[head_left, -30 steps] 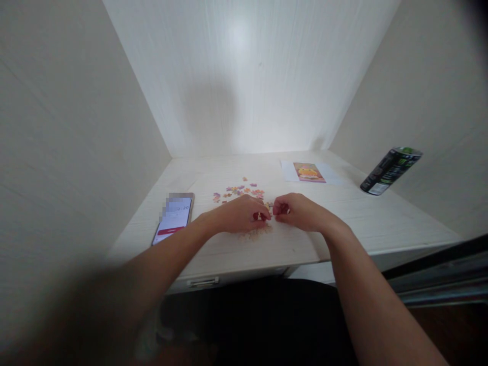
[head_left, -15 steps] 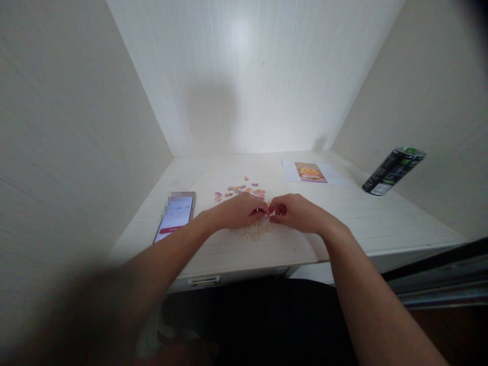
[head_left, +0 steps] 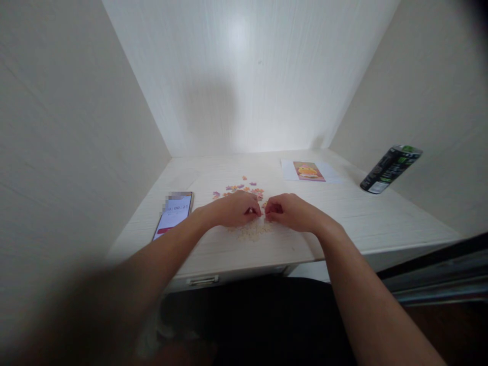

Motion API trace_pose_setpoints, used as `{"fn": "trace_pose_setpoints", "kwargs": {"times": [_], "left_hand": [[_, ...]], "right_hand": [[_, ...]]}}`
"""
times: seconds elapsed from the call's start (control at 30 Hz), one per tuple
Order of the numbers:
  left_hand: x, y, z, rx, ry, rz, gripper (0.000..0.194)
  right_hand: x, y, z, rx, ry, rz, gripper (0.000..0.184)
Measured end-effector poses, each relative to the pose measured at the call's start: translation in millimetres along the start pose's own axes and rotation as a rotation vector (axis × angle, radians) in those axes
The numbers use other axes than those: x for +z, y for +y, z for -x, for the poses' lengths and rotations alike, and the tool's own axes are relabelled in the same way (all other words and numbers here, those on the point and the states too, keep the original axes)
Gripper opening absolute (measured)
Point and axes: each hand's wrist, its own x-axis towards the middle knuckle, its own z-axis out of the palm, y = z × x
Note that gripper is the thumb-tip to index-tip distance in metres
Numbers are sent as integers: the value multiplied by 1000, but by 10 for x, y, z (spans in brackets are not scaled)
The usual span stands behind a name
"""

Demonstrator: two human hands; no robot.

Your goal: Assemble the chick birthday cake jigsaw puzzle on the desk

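My left hand [head_left: 241,208] is closed in a pinch over the pile, with a small pale puzzle piece [head_left: 251,210] showing between thumb and fingers. Just to its right, my right hand [head_left: 284,211] is also pinched; whatever its fingertips hold is too small to make out. A narrow gap separates the two sets of fingertips. Behind the hands lie colourful puzzle pieces [head_left: 253,192] in orange, pink and purple. Pale, cream-coloured puzzle pieces [head_left: 251,233] are heaped in front, partly beneath the hands.
A phone with a running timer [head_left: 174,213] lies left of my left forearm. Toward the back right is a printed picture [head_left: 308,171] on white paper. A dark drink can [head_left: 391,170] stands at the right. White panels enclose the desk [head_left: 229,259] on three sides.
The fingertips, which met over the pile, have drawn slightly apart. The timer went up by one second. The whole view has shifted a little.
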Motion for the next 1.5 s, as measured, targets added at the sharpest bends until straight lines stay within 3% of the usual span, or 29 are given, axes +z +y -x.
{"fn": "trace_pose_setpoints", "kwargs": {"times": [0.17, 0.43, 0.73, 0.87, 1.0, 1.27, 1.5], "left_hand": [[-84, 53, 19, -21, -17, 0, 20], [-118, 2, 60, -64, -140, 77, 19], [-119, 69, 67, -96, -130, 112, 19], [-123, 86, 67, -101, -87, 115, 14], [-129, 83, 58, -81, -60, 98, 10], [-131, 32, 74, -55, -150, 128, 10], [-202, 24, 71, -88, -192, 114, 16]], "right_hand": [[0, -31, 33, 6, -116, -75, 13], [1, -109, 30, 19, -168, -29, 14], [-7, -132, 45, 34, -168, -18, 13], [6, -114, 38, 11, -88, -21, 7], [10, -110, 31, -18, -10, -11, 13], [-36, -58, 65, -4, -177, -145, 10], [-13, -147, 54, -25, -166, -70, 22]]}}
